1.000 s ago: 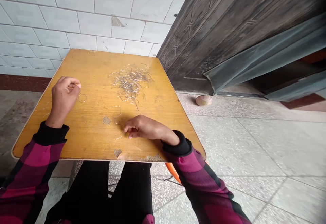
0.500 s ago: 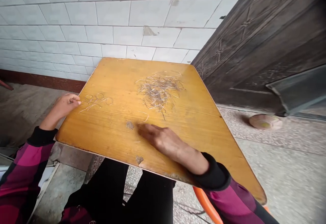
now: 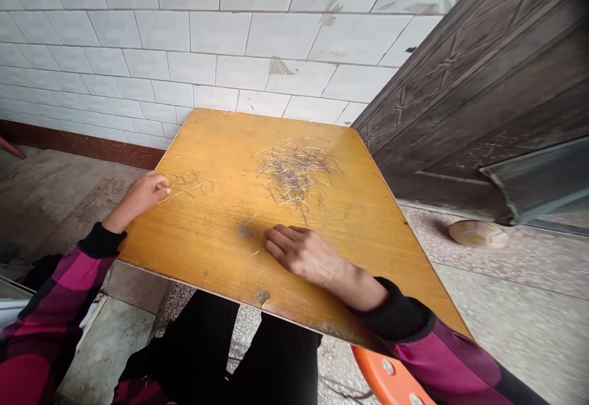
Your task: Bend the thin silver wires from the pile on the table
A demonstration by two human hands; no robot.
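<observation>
My left hand (image 3: 143, 196) rests at the table's left edge, its fingers curled beside a small group of looped thin wires (image 3: 196, 186). Its fingertips meet the near ends of these wires, and what lies between them is too fine to make out. My right hand (image 3: 301, 251) is closed low over the front middle of the table, knuckles up. The undersides of its fingers are hidden. Short bits of thin wire (image 3: 256, 253) show just left of its fingertips. Beyond this hand lies a large tangled pile of thin wires (image 3: 297, 172).
The yellow wooden table (image 3: 211, 141) has worn patches and a chipped front edge (image 3: 262, 296). A white tiled wall (image 3: 248, 30) stands behind it, and a dark carved door (image 3: 442, 86) at the right. An orange stool (image 3: 386, 374) is under the right forearm.
My right hand has drawn slightly right, away from the worn patch, and the curved wire near its fingertips has shifted. My left hand has moved inward, closer to the looped wires. The view has tilted slightly.
</observation>
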